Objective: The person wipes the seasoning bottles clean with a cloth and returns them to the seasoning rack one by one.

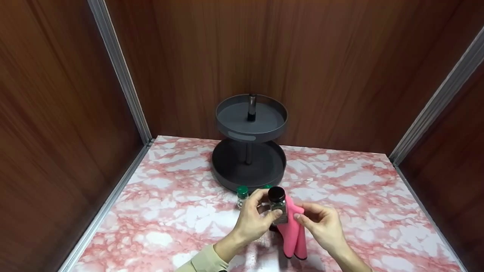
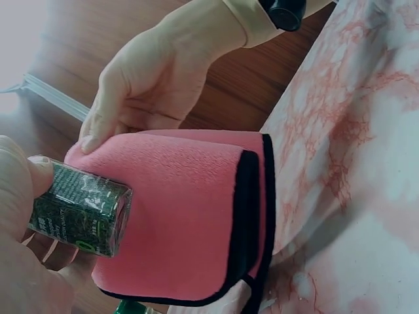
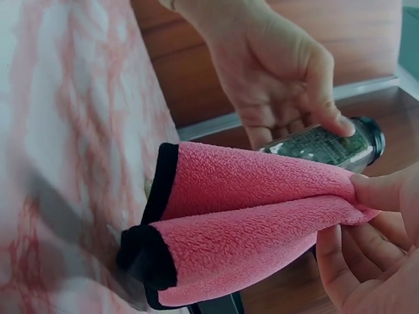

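Note:
My left hand grips a square glass jar of dark green flakes, its black cap uppermost in the head view. Between the thumb and fingers of my right hand a folded pink cloth with black edging is pinched by its upper part. The cloth hangs down beside the jar, close against it. In the right wrist view the jar lies partly behind the cloth.
A dark two-tier round tray stands behind the hands on the marbled table. One green-capped jar is left of the hands; another green cap shows behind them. Wood-grain panels surround the table's back and sides.

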Tool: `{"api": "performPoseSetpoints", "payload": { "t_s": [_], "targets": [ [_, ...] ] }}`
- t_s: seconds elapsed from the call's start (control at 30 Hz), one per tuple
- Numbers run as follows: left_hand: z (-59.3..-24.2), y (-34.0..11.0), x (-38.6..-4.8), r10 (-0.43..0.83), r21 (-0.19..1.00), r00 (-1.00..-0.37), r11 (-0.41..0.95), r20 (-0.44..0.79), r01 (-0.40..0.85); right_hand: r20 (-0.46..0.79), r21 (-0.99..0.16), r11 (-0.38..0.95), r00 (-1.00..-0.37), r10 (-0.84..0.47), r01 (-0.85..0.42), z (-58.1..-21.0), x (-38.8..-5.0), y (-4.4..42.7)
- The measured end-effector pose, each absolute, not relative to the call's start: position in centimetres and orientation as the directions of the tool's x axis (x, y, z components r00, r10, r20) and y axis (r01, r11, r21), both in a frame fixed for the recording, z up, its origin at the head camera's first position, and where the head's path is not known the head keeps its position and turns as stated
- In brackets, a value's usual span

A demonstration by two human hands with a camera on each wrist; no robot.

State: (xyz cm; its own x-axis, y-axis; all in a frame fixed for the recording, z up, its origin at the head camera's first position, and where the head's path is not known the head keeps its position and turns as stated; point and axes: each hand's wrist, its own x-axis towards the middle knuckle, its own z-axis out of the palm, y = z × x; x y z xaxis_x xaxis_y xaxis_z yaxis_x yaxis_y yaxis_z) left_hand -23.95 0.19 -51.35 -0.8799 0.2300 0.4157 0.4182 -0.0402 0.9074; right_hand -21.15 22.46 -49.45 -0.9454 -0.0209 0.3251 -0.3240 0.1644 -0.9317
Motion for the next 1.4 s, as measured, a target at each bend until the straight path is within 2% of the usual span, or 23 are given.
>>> {"api": "performPoseSetpoints", "payload": {
  "t_s": [0.3,0.57,0.73,1.17,1.4],
  "targets": [
    [-51.5,0.2,-24.2,0.217,0.896,-0.870,-0.090,0.443,0.434,0.220,-0.945,0.239,-0.974,-0.044,-0.224,-49.9,-21.2,22.8],
    [-51.8,0.1,-24.4,0.180,0.924,-0.908,-0.143,0.377,0.355,0.109,-0.970,0.217,-0.994,-0.016,-0.110,-50.0,-21.5,23.2],
    [-51.8,0.0,-24.7,0.133,0.921,-0.919,-0.172,0.372,0.348,0.078,-0.978,0.193,-0.997,0.007,-0.076,-49.7,-21.5,23.6],
    [-50.8,0.9,-24.6,0.019,0.886,-0.924,-0.293,0.382,0.361,0.019,-1.000,0.007,-0.998,0.052,-0.018,-49.0,-21.4,23.7],
    [-50.6,1.8,-24.5,-0.014,0.867,-0.934,-0.367,0.358,0.338,-0.066,-0.989,-0.131,-0.998,0.026,0.062,-49.3,-21.5,22.8]
  ]
}}
